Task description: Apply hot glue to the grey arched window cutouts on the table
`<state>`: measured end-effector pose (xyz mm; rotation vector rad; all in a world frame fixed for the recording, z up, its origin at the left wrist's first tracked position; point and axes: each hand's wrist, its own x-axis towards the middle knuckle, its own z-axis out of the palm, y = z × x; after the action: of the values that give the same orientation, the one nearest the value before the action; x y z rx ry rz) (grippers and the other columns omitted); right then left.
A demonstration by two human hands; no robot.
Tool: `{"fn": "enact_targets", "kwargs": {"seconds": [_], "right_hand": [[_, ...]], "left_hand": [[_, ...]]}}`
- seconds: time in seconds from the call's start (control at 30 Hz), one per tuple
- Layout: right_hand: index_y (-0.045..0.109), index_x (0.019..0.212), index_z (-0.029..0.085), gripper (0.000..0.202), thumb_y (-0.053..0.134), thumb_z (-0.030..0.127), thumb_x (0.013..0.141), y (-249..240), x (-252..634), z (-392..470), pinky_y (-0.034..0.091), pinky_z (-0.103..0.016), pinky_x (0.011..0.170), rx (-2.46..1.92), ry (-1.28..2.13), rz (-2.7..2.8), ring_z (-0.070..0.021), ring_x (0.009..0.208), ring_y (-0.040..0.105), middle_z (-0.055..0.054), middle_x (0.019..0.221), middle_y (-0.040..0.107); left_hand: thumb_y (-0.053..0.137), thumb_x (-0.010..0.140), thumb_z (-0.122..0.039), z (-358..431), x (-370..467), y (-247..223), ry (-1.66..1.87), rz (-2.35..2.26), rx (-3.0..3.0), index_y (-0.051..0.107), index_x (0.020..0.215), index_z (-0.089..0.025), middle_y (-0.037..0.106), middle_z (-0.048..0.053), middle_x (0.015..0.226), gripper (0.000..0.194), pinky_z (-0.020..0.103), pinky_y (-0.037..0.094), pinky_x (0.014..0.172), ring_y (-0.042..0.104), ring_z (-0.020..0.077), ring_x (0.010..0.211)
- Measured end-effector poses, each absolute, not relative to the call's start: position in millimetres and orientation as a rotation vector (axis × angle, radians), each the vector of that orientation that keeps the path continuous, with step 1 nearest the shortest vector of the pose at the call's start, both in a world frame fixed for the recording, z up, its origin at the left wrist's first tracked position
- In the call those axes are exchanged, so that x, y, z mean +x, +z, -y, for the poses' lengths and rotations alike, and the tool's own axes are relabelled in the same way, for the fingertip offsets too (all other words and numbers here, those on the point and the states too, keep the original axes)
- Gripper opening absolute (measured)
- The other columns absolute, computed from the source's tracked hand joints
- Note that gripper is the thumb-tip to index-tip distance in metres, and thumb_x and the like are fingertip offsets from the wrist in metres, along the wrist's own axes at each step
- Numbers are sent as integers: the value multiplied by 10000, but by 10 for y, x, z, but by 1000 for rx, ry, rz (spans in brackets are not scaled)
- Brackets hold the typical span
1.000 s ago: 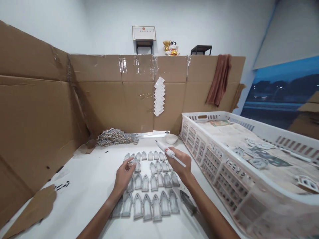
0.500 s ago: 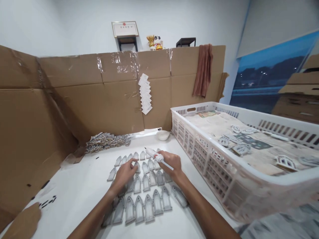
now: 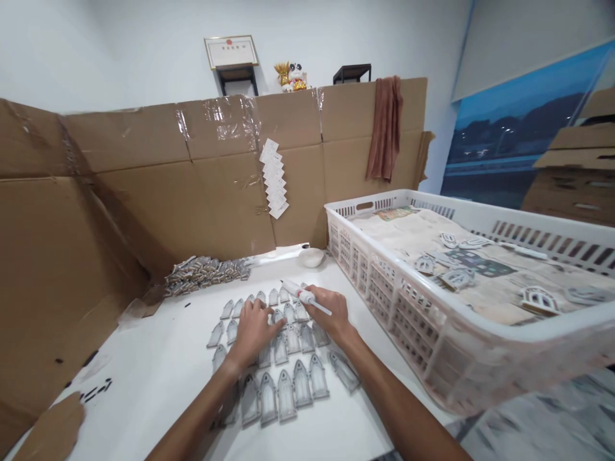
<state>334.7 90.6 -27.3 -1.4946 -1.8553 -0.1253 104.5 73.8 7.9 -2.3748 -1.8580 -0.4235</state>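
Note:
Rows of small grey arch-shaped pieces [image 3: 286, 396] with clear middles lie on the white table. My left hand [image 3: 254, 328] is over the middle rows, fingers bent downward and apart from the thumb, which reaches right to one of the pieces. No held object shows in it, though its fingertips are partly hidden. Wrapped in my right hand [image 3: 331, 308] is a slim white glue bottle [image 3: 304, 296] with a dark pointed tip and a red mark. It slants up to the left above the back rows.
A white plastic crate [image 3: 379, 291] with cardboard and white-edged parts stands on the right. A heap of small metallic pieces [image 3: 204, 275] and a white bowl [image 3: 311, 258] sit at the back, before a cardboard wall [image 3: 221, 205]. Black bits [image 3: 98, 390] lie left.
My left hand has moved right across the pieces, its thumb now stretched out. My right hand keeps the bottle in nearly the same place. The view has shifted slightly.

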Motion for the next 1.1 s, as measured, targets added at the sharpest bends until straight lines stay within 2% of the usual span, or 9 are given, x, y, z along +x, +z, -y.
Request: {"fn": "enact_targets", "kwargs": {"seconds": [0.2,0.3,0.4,0.47,0.53,0.63,0.8,1.1], "right_hand": [[741,1053,275,288,522,461,1060,-247,3332,-875,280,-295,617,-1498,-65,1930,-187,791,726,-10,934,817],[742,1067,275,276,530,451,1054,-244,3301,-861,292,-289,621,-1510,-52,1958,-190,805,726,-12,952,818],[750,1104,276,266,554,442,1035,-258,3265,-861,309,-285,627,-1512,-55,1995,-205,836,729,-26,965,820],[759,1097,271,252,573,421,1018,-263,3237,-857,320,-289,630,-1489,-48,2021,-213,846,736,-34,970,823],[768,1054,262,226,593,394,999,-257,3206,-839,326,-294,628,-1450,-40,2057,-216,833,740,-36,957,825],[775,999,260,183,627,361,964,-229,3150,-788,333,-292,627,-1400,-41,2110,-210,806,740,-24,922,826],[791,1005,262,225,612,395,973,-185,3083,-706,349,-282,636,-1327,-53,2162,-202,819,751,-22,884,829],[794,973,241,242,590,371,975,-200,3100,-643,366,-250,640,-1266,-107,2183,-185,787,736,-44,853,819]], "left_hand": [[764,808,-383,-828,1082,-26,-864,2120,-2445,800,1136,-157,789,99,883,400,485,420,1002,623,391,1097],[684,827,-325,-864,1017,-60,-1017,2126,-2432,774,1162,-155,796,81,873,386,446,477,963,692,335,1000],[602,884,-410,-849,880,-71,-1213,2131,-2380,745,1187,-142,798,107,966,429,409,553,868,734,282,884],[565,910,-508,-799,771,-69,-1398,2138,-2328,727,1202,-145,784,143,1100,494,399,590,809,747,280,909],[606,881,-595,-726,676,-59,-1696,2178,-2273,713,1204,-155,752,165,1213,556,384,618,753,750,292,979],[750,770,-646,-623,584,-34,-2109,2242,-2189,697,1214,-162,737,157,1229,659,369,640,720,748,302,1015],[819,714,-571,-558,551,-39,-2178,2233,-2238,710,1202,-159,752,149,1200,647,345,632,715,766,299,995],[710,805,-497,-449,653,-69,-2107,2127,-2371,689,1264,-149,765,99,1026,576,341,616,715,764,252,879]]}}
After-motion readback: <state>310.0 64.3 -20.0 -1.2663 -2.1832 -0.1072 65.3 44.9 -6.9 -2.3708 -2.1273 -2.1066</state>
